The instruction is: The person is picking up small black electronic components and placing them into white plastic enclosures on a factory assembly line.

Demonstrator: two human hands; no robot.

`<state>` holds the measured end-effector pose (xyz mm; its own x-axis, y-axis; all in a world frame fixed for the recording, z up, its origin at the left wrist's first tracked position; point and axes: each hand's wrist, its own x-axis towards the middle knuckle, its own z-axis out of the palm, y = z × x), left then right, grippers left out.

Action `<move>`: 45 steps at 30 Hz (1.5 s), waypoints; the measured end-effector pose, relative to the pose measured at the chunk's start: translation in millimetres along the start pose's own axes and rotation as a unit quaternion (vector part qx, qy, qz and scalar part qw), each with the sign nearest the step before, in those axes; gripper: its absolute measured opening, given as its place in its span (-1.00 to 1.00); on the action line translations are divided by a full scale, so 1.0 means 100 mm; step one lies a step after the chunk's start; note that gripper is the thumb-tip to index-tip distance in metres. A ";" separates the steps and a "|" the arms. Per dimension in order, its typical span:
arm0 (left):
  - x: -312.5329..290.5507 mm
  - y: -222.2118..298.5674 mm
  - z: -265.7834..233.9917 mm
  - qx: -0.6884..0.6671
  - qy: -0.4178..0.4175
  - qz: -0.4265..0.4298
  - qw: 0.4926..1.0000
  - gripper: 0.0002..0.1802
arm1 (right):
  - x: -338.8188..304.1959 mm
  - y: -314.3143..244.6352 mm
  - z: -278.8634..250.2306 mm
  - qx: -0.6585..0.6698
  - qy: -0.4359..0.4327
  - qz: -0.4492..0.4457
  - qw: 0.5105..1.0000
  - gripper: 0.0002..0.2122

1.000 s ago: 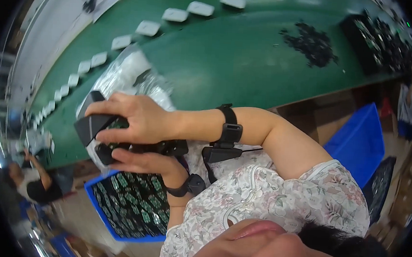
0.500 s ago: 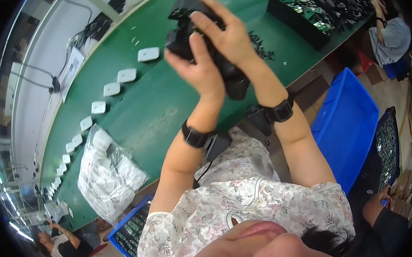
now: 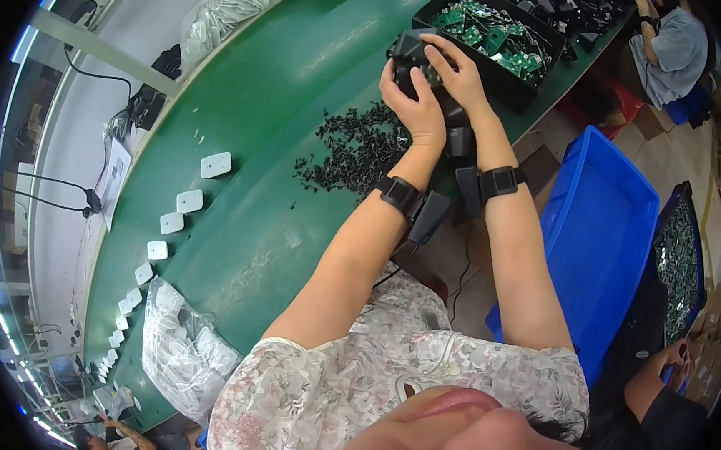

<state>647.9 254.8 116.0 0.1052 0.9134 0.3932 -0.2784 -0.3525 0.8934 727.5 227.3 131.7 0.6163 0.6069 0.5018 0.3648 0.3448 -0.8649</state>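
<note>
Raised over the far side of the green table [image 3: 267,252], my left hand [image 3: 418,112] and my right hand [image 3: 464,80] close around a black plastic device [image 3: 417,43]. My fingers and palms hide much of it, so its exact kind does not show. A dark part of similar look [image 3: 458,115] runs down between my wrists. Both wrists carry black straps with small black boxes. Left of my left hand, a spread of small black parts [image 3: 353,153] lies on the table. Just beyond my right hand stands a black bin [image 3: 517,84] of green circuit boards [image 3: 474,28].
Small white boxes [image 3: 216,165] form a curved row along the table's left side, near a clear plastic bag [image 3: 189,343] with white items inside. A large blue bin [image 3: 602,233] stands at the right. Other people [image 3: 673,59] sit at the upper right and lower left.
The view has shifted. My hands, still around the black device, appear farther right and closer to the bin of circuit boards. More of the small black parts now shows.
</note>
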 end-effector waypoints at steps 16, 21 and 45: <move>0.27 -0.06 -0.32 0.295 -0.170 0.154 0.927 -0.47 | -0.40 -0.28 -0.40 -0.142 0.062 0.102 0.983 -0.70; 0.44 0.00 -0.98 0.453 -0.257 0.248 0.817 -0.31 | -1.20 -0.60 -0.26 -0.188 0.272 -0.075 0.941 -0.74; 0.40 0.45 -1.89 0.359 -0.356 0.285 0.814 -0.55 | -1.38 -0.51 0.53 -0.326 -0.035 -0.080 0.941 -0.72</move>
<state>459.1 313.8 131.1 0.7526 0.3010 0.5857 0.1277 -0.9392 0.3186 587.3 164.0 106.1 0.4779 0.6380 0.6038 0.8142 -0.0638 -0.5771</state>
